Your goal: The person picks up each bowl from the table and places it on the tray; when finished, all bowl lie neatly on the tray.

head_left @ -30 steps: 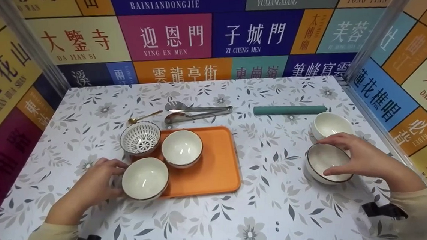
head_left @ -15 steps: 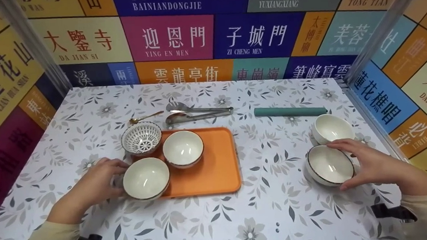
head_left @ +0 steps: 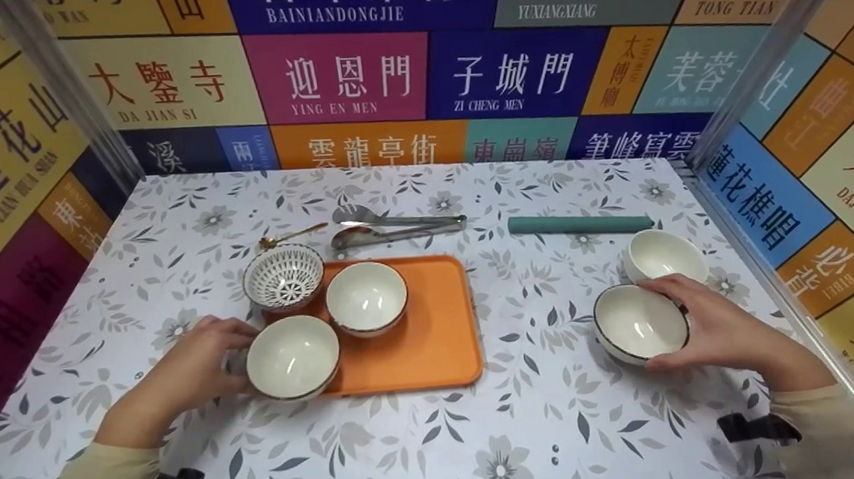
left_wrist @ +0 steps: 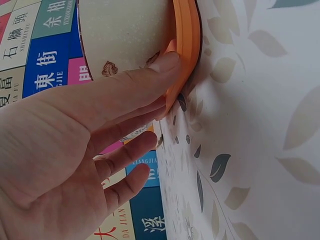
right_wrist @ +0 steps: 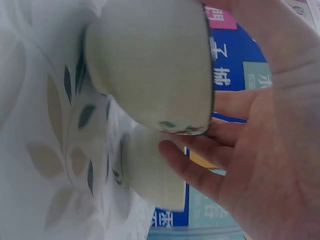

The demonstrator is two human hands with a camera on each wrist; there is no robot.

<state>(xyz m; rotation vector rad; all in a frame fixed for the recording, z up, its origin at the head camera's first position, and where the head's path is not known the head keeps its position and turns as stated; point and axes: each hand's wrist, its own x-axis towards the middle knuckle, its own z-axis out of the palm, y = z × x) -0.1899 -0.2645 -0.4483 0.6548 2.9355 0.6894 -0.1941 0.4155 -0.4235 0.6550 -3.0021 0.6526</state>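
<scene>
My right hand (head_left: 711, 321) holds a cream bowl (head_left: 639, 322) with a dark rim at the table's right side, thumb on the near side and fingers along the far side. Behind it stands another cream bowl (head_left: 665, 254). At the left, my left hand (head_left: 195, 365) is beside a cream bowl (head_left: 292, 354) on the orange tray's (head_left: 433, 329) left corner. In the left wrist view its thumb (left_wrist: 167, 62) touches the tray rim, and the other fingers extend fairly straight. A second cream bowl (head_left: 365, 296) and a black-patterned bowl (head_left: 284, 276) stand close by.
Metal tongs (head_left: 396, 223) and a small gold spoon (head_left: 291, 235) lie behind the tray. A green cylinder-like stick (head_left: 580, 223) lies at the back right. Printed panels (head_left: 340, 73) wall in the flowered table.
The right hand first had its thumb inside the bowl, then moved to its outer side. Now it has shifted the bowl slightly left, away from the one behind. The left hand has stayed put.
</scene>
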